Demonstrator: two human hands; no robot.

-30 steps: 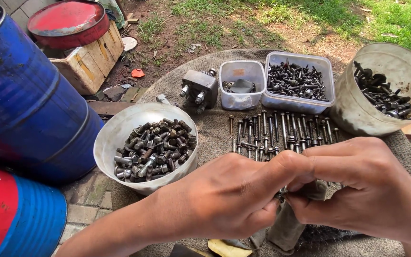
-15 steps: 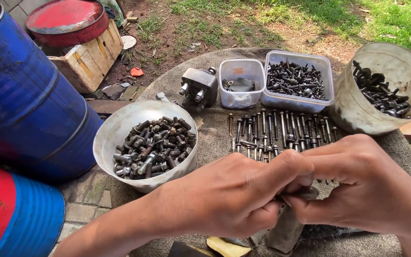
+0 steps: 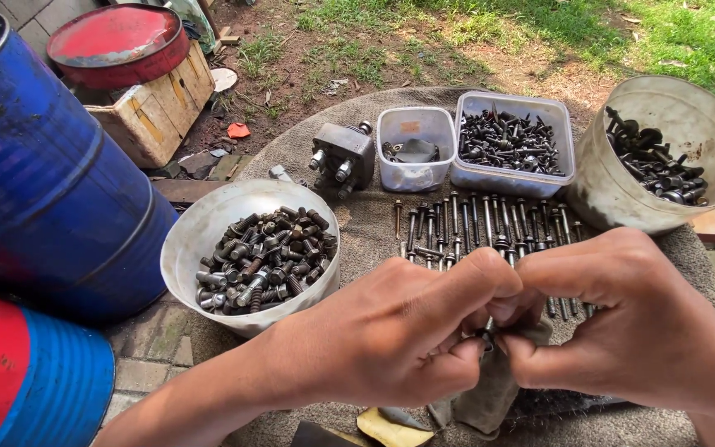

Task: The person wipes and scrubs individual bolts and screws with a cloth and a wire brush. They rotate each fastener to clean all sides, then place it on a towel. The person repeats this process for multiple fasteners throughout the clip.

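My left hand and my right hand meet fingertip to fingertip low in the head view, both pinched on a small dark bolt that is mostly hidden between the fingers. A dirty grey rag hangs beneath them. Just beyond the hands, a row of long bolts lies side by side on the round grey mat. A white bowl full of dark bolts and nuts stands left of my left hand.
Two clear plastic tubs and a tilted pale bucket of hardware stand at the mat's far side, beside a grey metal block. A blue drum, a red-and-blue drum and a wooden crate crowd the left.
My fingers have shifted slightly around the small bolt and the hands sit a little higher. The view has drifted a little; nothing on the mat has moved.
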